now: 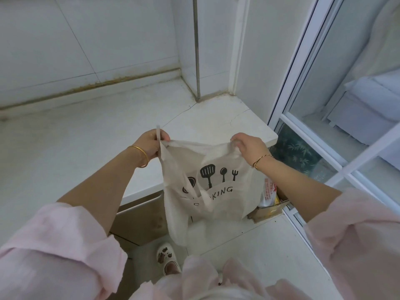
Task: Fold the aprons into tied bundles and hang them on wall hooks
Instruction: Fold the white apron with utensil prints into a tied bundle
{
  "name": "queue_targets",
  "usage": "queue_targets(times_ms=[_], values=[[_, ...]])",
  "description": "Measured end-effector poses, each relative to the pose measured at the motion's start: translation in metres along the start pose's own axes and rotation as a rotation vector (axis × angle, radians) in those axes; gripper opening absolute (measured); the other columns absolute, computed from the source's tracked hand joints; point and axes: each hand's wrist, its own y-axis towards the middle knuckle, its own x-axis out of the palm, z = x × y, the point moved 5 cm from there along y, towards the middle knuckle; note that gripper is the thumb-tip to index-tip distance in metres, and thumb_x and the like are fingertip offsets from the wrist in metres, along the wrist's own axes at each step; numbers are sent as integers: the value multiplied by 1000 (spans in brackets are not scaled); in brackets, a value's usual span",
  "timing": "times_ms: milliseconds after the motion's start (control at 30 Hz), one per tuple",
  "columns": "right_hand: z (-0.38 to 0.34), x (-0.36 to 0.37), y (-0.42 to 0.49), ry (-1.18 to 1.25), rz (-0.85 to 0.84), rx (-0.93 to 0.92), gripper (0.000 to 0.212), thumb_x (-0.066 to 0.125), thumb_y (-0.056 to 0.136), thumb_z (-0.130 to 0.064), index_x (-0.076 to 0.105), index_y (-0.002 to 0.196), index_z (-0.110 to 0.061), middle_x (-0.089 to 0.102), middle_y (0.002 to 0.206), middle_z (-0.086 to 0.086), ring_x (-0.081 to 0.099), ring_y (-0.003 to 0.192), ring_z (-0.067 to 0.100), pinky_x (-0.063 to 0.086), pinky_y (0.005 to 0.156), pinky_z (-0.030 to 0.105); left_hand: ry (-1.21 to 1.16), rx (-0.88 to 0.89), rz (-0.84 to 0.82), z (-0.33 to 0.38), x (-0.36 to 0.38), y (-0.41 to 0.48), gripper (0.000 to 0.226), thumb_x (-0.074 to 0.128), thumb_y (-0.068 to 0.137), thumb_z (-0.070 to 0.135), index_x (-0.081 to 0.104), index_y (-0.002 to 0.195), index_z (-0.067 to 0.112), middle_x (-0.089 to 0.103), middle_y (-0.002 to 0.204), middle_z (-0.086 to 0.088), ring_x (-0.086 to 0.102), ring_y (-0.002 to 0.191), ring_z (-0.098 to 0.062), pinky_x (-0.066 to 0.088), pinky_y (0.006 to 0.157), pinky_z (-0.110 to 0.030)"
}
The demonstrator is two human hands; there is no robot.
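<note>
A beige apron (218, 156) printed with black kitchen utensils and lettering hangs in the air in front of me, over the counter's front edge. My left hand (151, 144) pinches its upper left corner, and a thin strap sticks up from that grip. My right hand (246, 146) pinches the upper right corner. The top edge sags between the two hands. The apron's lower part drapes down past the counter toward the floor, creased down the middle. No wall hooks are in view.
A white stone counter (86, 137) runs along a tiled wall, with a cracked corner (216, 118) at its right end. A glass sliding door (324, 105) stands to the right. A cardboard box with packets (270, 204) sits on the floor behind the apron.
</note>
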Motion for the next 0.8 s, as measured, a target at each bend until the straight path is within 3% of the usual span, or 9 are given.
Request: queue_targets(times_ms=[100,233,333,433,533,600,700,767,800], values=[[5,-10,-3,-95,59,71,23,38,95,-9,58,106,-13,64,97,14,58,81,31,46,69,32,396,39,-28,-3,-3,4,44,39,85,-15,66,93,19,52,91,-5,52,81,-21,53,75,-27],[-4,-18,-7,-374,62,70,20,45,85,-5,57,100,-11,56,91,9,53,95,27,36,64,29,918,142,-279,-2,12,-6,40,54,81,-8,66,109,17,52,88,-1,47,79,-16,40,63,-15],[-7,-16,-7,-237,55,120,20,42,86,-5,55,101,-8,59,94,10,51,82,25,33,64,26,1116,152,-346,1,16,-6,26,56,81,-2,69,102,9,55,87,-4,52,82,-22,45,70,-25],[-5,-13,0,-51,6,173,16,42,88,-12,53,98,-9,60,91,11,55,77,26,40,64,27,1098,169,-259,10,13,-3,28,43,77,-11,66,91,-3,49,80,-9,58,75,-31,49,66,-31],[-9,-4,4,-231,-236,98,24,55,85,-33,53,101,-15,60,95,5,57,84,24,45,67,29,1003,174,-208,13,13,-4,25,34,82,-10,53,89,4,43,90,-10,60,74,-35,52,63,-36],[-12,-2,5,-399,-298,91,31,55,88,-42,57,103,-15,59,97,3,59,92,23,44,70,28,976,113,-240,10,18,-7,24,29,86,-6,46,94,9,44,91,-7,61,63,-27,44,58,-31],[-21,-5,7,-624,-291,126,26,45,97,-28,62,106,-11,59,93,3,59,95,23,39,69,28,973,59,-247,15,22,-10,34,27,87,-7,49,106,10,50,101,-9,63,61,-27,46,60,-29],[-31,-13,7,-669,-174,103,23,46,92,-10,59,111,-12,58,88,2,56,95,24,38,72,30,1047,127,-152,29,19,-10,42,31,87,-7,53,119,10,55,113,-14,63,79,-32,48,72,-33],[-37,-20,7,-669,-72,51,29,46,90,-5,56,116,-13,60,96,5,54,102,26,37,79,34,1111,228,-22,38,15,-9,45,33,87,-5,53,125,12,57,118,-16,61,92,-33,46,79,-34]])
